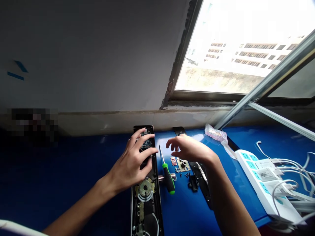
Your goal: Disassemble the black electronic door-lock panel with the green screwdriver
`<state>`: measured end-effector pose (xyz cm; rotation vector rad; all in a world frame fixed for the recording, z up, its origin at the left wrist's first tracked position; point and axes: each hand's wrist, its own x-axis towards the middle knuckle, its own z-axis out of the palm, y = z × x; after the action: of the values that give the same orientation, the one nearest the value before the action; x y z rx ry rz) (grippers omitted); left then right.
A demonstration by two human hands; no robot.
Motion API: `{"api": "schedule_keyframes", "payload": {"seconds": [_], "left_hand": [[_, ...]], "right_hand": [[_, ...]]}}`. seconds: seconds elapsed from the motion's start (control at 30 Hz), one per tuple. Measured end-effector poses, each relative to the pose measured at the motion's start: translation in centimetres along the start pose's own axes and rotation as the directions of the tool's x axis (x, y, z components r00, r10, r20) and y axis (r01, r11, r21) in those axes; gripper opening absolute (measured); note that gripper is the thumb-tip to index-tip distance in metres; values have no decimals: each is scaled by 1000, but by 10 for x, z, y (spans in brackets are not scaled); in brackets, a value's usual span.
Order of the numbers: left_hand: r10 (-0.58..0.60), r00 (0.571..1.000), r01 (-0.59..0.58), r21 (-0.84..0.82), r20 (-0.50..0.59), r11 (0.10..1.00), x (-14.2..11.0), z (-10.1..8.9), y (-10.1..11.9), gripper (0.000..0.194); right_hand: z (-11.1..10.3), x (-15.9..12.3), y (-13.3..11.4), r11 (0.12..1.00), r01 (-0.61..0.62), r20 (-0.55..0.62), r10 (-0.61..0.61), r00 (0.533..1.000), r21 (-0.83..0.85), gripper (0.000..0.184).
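An opened electronic door lock body [147, 200] lies lengthwise on the blue table [73, 183], its circuit board and brass gear exposed. My left hand [134, 160] rests over its upper part, fingers spread across the board, holding nothing. My right hand [188, 149] hovers just right of it with fingers loosely apart, empty, above a small brass plate part [183, 165] and a tiny red board [173, 161]. A green-handled screwdriver [167, 173] lies between the two hands.
Several small screws [177, 170] and a black clip [193, 183] are scattered by a black cover plate [203, 183]. A white power strip [265, 182] with chargers and white cables fills the right. A plastic bag [216, 133] sits near the window sill.
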<state>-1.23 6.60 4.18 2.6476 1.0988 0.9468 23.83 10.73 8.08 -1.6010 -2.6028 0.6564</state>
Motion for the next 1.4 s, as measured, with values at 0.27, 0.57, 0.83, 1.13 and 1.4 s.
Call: {"api": "schedule_keyframes", "payload": {"seconds": [0.27,0.57,0.83,1.13,1.4], "left_hand": [[156,970,-169,58,185,984,4,21,23,25],[167,961,-183,57,222,981,3,27,30,21],[137,981,-149,79,139,986,8,7,14,26],[38,982,-49,55,185,997,4,-27,-19,13],[-22,996,26,-42,82,999,4,-41,-32,8]], "right_hand": [[45,-8,32,979,-36,91,55,994,-199,32],[58,-3,37,986,-30,40,37,999,-163,35],[44,-6,24,997,43,-243,-25,970,71,11],[-13,-19,-48,900,379,-374,-283,883,214,13],[3,1,-54,902,406,-229,-368,901,146,10]]}}
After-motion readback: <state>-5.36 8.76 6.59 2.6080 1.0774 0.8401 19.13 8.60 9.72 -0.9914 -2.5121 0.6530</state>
